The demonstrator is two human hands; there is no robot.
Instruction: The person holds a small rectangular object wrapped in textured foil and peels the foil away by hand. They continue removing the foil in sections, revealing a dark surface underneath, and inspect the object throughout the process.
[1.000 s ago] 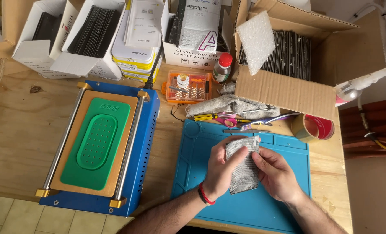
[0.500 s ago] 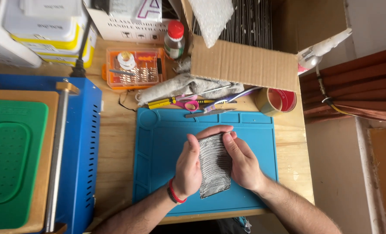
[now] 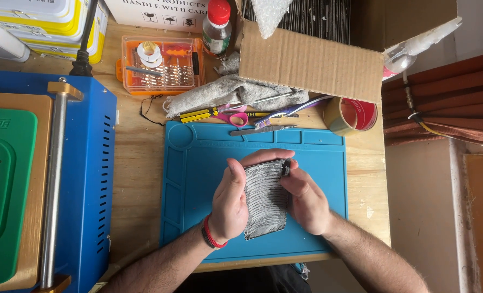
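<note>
**Two hands gripping a grey-streaked slab over a blue mat**

Both hands are holding one flat, dark slab [image 3: 265, 198] above the blue mat [image 3: 198, 179], roughly at the mat's centre. The slab is standing lengthwise away from the person, and its upper face is showing grey-white ridged smears all over.

The left hand [image 3: 230, 203] is closing around the slab's left edge, with the thumb lying along that side and the fingers curling over the far end. A red band and a dark band are sitting on that wrist. The right hand [image 3: 305, 199] is closing on the right edge, its fingertips pressing near the upper right corner, where something small and dark is poking out; what it is cannot be told. Neither hand is open; each is clamping the slab between thumb and fingers.

The mat is lying on a wooden table [image 3: 138, 157]. Along its far edge, scissors [image 3: 228, 115] with pink handles, a yellow-handled tool and tweezers [image 3: 255, 130] are lying close together, just in front of a grey rag [image 3: 225, 93]. A tape roll [image 3: 350, 115] is sitting beside the mat's far right corner. Behind them are standing a cardboard box [image 3: 312, 65], a red-capped bottle [image 3: 217, 24] and an orange bit case [image 3: 160, 64]. A blue machine [image 3: 89, 179] with a green pad [image 3: 5, 190] is occupying the table's left side.
</note>
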